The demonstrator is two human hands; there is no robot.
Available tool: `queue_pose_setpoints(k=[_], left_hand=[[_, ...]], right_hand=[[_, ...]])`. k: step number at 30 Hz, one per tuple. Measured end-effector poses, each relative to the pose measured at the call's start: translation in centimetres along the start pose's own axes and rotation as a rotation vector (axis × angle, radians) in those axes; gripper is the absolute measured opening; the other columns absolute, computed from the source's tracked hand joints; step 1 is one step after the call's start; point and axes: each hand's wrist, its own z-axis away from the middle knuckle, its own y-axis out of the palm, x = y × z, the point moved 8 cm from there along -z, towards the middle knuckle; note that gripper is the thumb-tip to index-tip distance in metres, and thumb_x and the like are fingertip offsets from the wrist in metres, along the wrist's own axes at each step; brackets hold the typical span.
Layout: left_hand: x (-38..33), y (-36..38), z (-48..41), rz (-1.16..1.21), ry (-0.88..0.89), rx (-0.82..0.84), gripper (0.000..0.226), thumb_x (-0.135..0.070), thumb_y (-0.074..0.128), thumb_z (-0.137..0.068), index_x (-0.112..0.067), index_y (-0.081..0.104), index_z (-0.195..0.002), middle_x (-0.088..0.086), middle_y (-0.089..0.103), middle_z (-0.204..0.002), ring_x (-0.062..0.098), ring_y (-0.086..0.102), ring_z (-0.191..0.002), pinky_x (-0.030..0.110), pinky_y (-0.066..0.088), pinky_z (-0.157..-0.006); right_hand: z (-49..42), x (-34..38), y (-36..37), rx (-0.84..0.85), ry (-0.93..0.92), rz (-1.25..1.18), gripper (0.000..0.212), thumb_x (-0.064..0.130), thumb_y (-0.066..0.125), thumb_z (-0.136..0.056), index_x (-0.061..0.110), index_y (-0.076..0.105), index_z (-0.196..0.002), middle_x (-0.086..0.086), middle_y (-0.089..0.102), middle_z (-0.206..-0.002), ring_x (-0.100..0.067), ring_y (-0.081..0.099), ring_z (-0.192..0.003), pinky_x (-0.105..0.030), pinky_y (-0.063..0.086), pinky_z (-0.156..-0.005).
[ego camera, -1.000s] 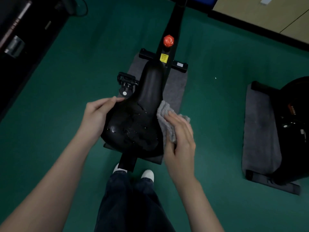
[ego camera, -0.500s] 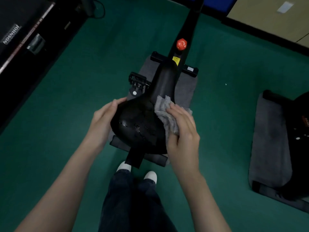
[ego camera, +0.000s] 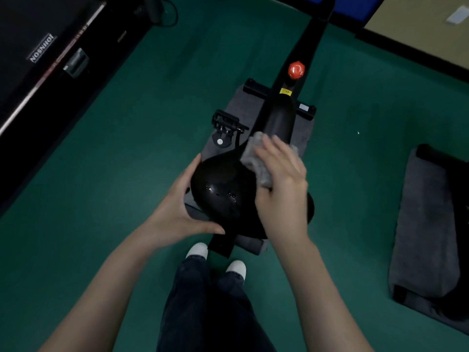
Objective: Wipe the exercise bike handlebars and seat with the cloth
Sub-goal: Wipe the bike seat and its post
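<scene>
Head view, seat: the black seat (ego camera: 223,191) sits in the middle of the frame, just in front of the person's shoes, its narrow nose pointing away toward the red knob (ego camera: 296,70).
Head view, cloth: the grey cloth (ego camera: 256,158) lies on the seat's right shoulder, near the nose, pressed under the right hand (ego camera: 281,189).
Right hand fingers: laid flat and together on top of the cloth, pinning it to the seat.
Left hand: the left hand (ego camera: 182,212) cups the seat's left rim, fingers spread along the edge and thumb at the rear, steadying it.
Change: 1 second ago the cloth sat lower on the right flank; it has since slid forward toward the nose.
Wet patch: glossy droplets (ego camera: 223,193) show on the wide rear part, not under the cloth.
Meaning: the seat wipe looks under way but unfinished; the middle likely needs a pass.
Handlebars: not in view.
</scene>
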Motion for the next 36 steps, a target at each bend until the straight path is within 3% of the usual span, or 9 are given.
queue_pose_setpoints(k=[5,9,14,18,20,24,28,31,36], left_hand=[[0.4,-0.1,-0.2,0.018,0.015,-0.051,0.129,-0.043,0.088,-0.04,-0.033,0.02,-0.149,-0.015,0.033,-0.149,-0.006,0.031,-0.134,0.009,0.027,-0.108],[0.7,0.0,-0.3,0.035,0.031,-0.063,0.128,-0.046,0.089,-0.04,-0.036,0.022,-0.148,-0.015,0.033,-0.149,-0.008,0.031,-0.134,0.005,0.026,-0.106],[1.2,0.0,-0.1,0.057,0.033,-0.115,0.121,-0.055,0.09,-0.04,-0.051,0.022,-0.14,-0.018,0.036,-0.147,-0.006,0.032,-0.134,0.026,0.03,-0.113],[2.5,0.4,0.3,0.125,-0.026,-0.154,0.121,-0.063,0.088,-0.037,-0.055,0.024,-0.139,-0.018,0.04,-0.145,0.002,0.039,-0.133,0.039,0.034,-0.113],[2.9,0.6,0.5,0.173,-0.026,-0.17,0.12,-0.062,0.089,-0.038,-0.054,0.025,-0.139,-0.017,0.039,-0.146,0.006,0.039,-0.135,0.044,0.034,-0.113],[3.5,0.7,0.8,0.194,-0.018,-0.235,0.115,-0.067,0.086,-0.038,-0.055,0.028,-0.137,-0.017,0.039,-0.146,-0.002,0.033,-0.136,0.042,0.031,-0.115],[3.9,1.1,0.9,0.265,-0.019,-0.262,0.11,-0.064,0.088,-0.04,-0.053,0.033,-0.135,-0.014,0.041,-0.145,0.001,0.036,-0.135,0.042,0.033,-0.114],[4.1,1.5,1.0,0.326,-0.014,-0.267,0.113,-0.06,0.088,-0.041,-0.041,0.035,-0.139,-0.01,0.044,-0.144,0.004,0.038,-0.135,0.043,0.033,-0.113],[4.7,1.7,1.4,0.346,-0.076,-0.311,0.099,-0.061,0.086,-0.038,-0.04,0.045,-0.125,-0.011,0.051,-0.133,0.005,0.046,-0.127,0.038,0.038,-0.11]], right_hand=[[1.7,2.2,1.5,0.264,-0.296,-0.04,0.06,-0.023,0.058,-0.063,0.002,0.067,-0.116,-0.008,0.061,-0.128,-0.02,0.049,-0.128,-0.035,0.028,-0.113],[2.1,0.6,-0.2,0.195,-0.253,-0.116,0.054,-0.024,0.066,-0.07,0.003,0.066,-0.116,-0.006,0.062,-0.126,-0.02,0.052,-0.127,-0.045,0.038,-0.107],[1.8,4.4,2.8,0.296,-0.353,-0.079,0.053,-0.017,0.061,-0.065,0.0,0.066,-0.114,-0.009,0.062,-0.126,-0.022,0.05,-0.126,-0.035,0.03,-0.111],[2.9,4.1,2.0,0.441,-0.496,-0.113,0.039,-0.011,0.07,-0.076,0.001,0.067,-0.113,-0.007,0.062,-0.125,-0.023,0.049,-0.128,-0.045,0.036,-0.108],[2.8,3.4,1.2,0.452,-0.498,-0.147,0.037,-0.012,0.066,-0.079,0.003,0.067,-0.113,-0.006,0.062,-0.125,-0.022,0.048,-0.129,-0.046,0.037,-0.107],[0.7,4.1,2.7,0.427,-0.437,-0.08,0.056,-0.027,0.056,-0.066,0.002,0.066,-0.114,-0.008,0.064,-0.122,-0.024,0.051,-0.126,-0.046,0.037,-0.107],[-3.9,5.2,5.5,0.456,-0.322,0.086,0.053,-0.015,0.045,-0.069,0.007,0.067,-0.111,-0.01,0.067,-0.113,-0.028,0.057,-0.113,-0.039,0.041,-0.099],[-5.7,5.8,8.3,0.617,-0.291,0.195,0.049,-0.008,0.042,-0.073,0.014,0.066,-0.109,-0.012,0.068,-0.108,-0.03,0.058,-0.108,-0.038,0.046,-0.09],[-1.7,8.9,8.7,0.965,-0.589,0.038,0.052,-0.015,0.043,-0.066,0.01,0.069,-0.102,-0.007,0.07,-0.103,-0.023,0.06,-0.103,-0.032,0.044,-0.091]])
